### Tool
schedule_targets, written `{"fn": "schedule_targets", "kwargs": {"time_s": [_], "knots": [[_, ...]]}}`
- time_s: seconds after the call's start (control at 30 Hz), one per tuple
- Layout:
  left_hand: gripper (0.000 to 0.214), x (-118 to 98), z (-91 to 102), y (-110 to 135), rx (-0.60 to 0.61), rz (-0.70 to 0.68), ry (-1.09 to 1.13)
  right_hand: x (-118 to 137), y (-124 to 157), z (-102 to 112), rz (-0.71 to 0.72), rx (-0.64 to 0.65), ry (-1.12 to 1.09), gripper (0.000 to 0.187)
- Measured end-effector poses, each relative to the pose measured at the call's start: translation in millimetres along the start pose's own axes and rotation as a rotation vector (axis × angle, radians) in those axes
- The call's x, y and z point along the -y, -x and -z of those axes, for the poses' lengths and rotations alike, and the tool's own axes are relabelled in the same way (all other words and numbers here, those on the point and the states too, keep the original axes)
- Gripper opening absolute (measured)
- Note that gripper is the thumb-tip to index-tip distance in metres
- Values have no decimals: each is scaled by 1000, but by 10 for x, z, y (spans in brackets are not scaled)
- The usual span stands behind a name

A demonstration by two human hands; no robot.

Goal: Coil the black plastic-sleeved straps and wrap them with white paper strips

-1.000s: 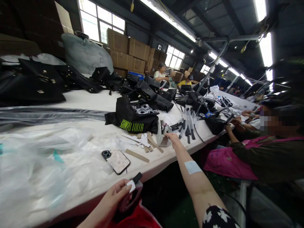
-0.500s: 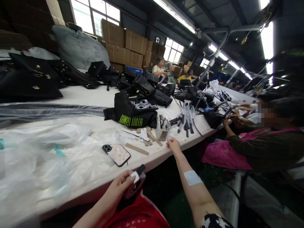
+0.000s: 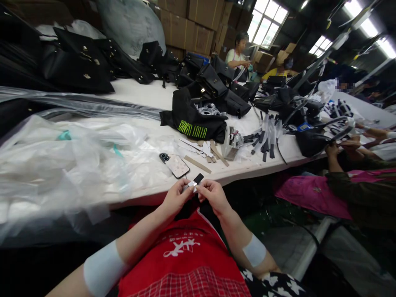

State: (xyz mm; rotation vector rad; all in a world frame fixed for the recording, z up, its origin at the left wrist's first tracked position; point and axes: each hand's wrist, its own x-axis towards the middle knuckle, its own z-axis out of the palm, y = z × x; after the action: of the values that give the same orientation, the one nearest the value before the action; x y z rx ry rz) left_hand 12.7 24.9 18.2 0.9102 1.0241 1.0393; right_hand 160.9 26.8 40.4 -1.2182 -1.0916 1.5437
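**Both hands at the near edge of the table [image 3: 247, 170], above the lap.** We see the left hand [image 3: 175, 199] and the right hand [image 3: 214, 196] with their fingertips closed on one small black tab [image 3: 198, 179] with a pale strip. The tab sits between the two hands, just above the red apron [image 3: 188, 255].

The right hand was stretched far forward a moment ago, toward the cardboard strips [image 3: 198, 164]. It has come back to meet the left hand. We cannot tell whether it brought anything with it.

The tab was earlier gripped by the left hand alone and is now pinched from both sides, so we judge the handling to be two-handed.

Just beyond the left hand's fingers lies a phone [image 3: 174, 165]. Farther ahead is a black bag [image 3: 193, 123] with green lettering. Well to the left of the left hand spread clear plastic sheets [image 3: 62, 165]. Far to the right of the right hand, a co-worker's hand [image 3: 332, 150] rests at the table.
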Motion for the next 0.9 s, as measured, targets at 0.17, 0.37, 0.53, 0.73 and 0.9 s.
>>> {"fn": "schedule_targets", "kwargs": {"time_s": [0.17,0.37,0.53,0.73,0.9], "knots": [[36,-25,26,37,1,-5,33,-131,-61,-11,-58,-45,67,37],[36,-78,-9,77,-46,21,80,-114,-41,-24,-110,-43,89,39],[39,-54,-18,50,-216,-29,12,-88,-13,-45,-170,93,-3,39],[31,-3,38,92,-264,-288,-322,-151,-42,-171,-135,28,15,37],[30,-41,33,155,-193,-328,-414,-295,-132,-260,-69,-96,95,35]]}}
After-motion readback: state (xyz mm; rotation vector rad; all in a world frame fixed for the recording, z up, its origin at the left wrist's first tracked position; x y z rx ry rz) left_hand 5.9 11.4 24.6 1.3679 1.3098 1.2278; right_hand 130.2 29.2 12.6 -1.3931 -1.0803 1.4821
